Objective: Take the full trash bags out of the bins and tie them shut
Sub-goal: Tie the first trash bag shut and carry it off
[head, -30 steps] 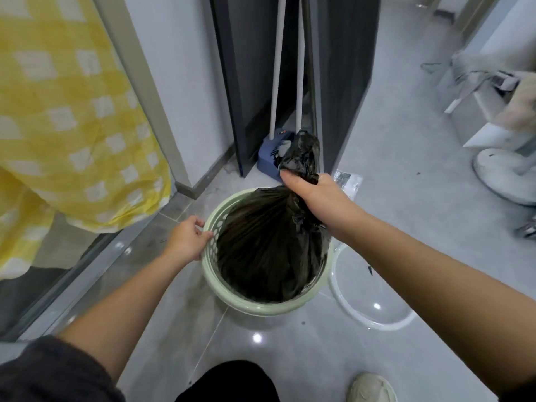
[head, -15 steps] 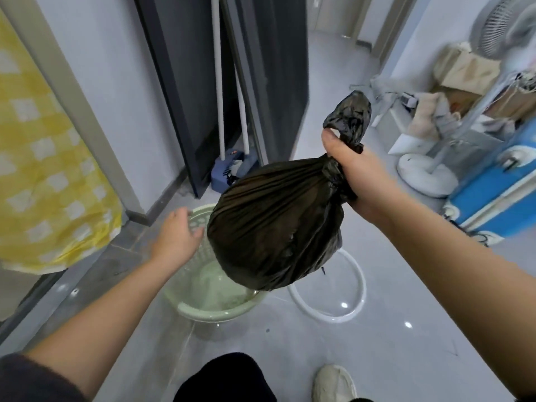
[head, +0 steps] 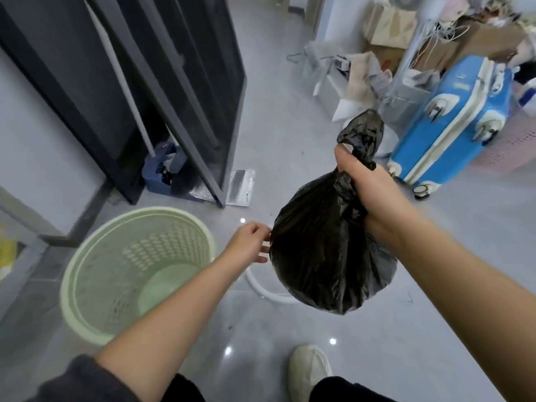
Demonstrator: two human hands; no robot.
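A full black trash bag (head: 324,250) hangs in the air to the right of the pale green perforated bin (head: 87,268). My right hand (head: 374,195) grips its gathered, twisted neck, and the bag's top sticks up above my fist. My left hand (head: 249,245) is off the bin, fingers loosely apart, fingertips at the bag's left side. The bin stands upright on the floor at lower left, with no bag inside it.
A white ring (head: 269,294) lies on the grey tiled floor behind the bag. Dark door panels (head: 185,91), a blue dustpan (head: 159,169) and a silver packet (head: 239,187) are beyond the bin. A blue suitcase (head: 446,123) and clutter stand at right. My shoe (head: 310,372) is below.
My right hand lifted the bag out of the bin and carried it to the right. My left hand let go of the bin's rim and moved over to the bag's side.
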